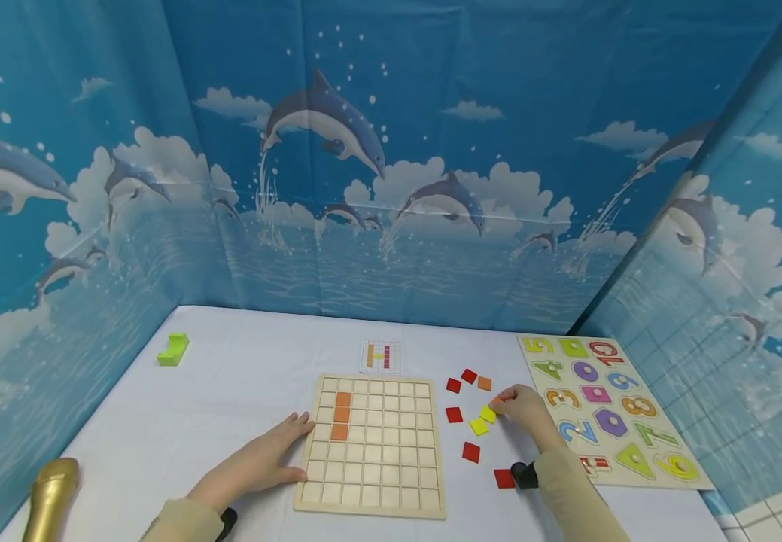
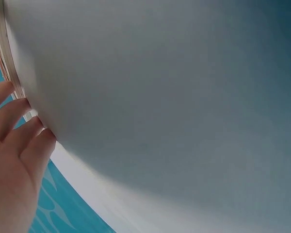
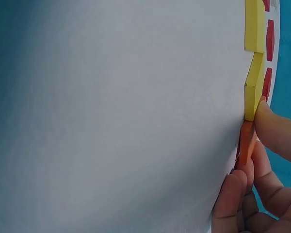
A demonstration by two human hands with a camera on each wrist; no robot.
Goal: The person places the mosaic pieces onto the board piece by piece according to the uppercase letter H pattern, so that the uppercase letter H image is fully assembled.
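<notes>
My left hand [image 1: 267, 458] rests along the left edge of a wooden grid board [image 1: 391, 455], fingers extended, fingertips touching its side; the left wrist view shows those fingertips [image 2: 47, 135] at the rim. Three orange tiles [image 1: 342, 415] sit stacked in one column near the board's upper left. To the right of the board, my right hand [image 1: 524, 410] pinches an orange square tile [image 3: 247, 141] between thumb and fingers, low over the table. Beside that tile lie two yellow tiles [image 1: 479, 427], one right at its edge.
Several red tiles [image 1: 471, 452] and another orange tile [image 1: 485, 384] are scattered right of the board. A pattern card [image 1: 371, 367] lies behind it. At far right is a number-and-shape puzzle board [image 1: 616, 479]. On the left are a green block [image 1: 174, 351] and a gold microphone [image 1: 52, 493].
</notes>
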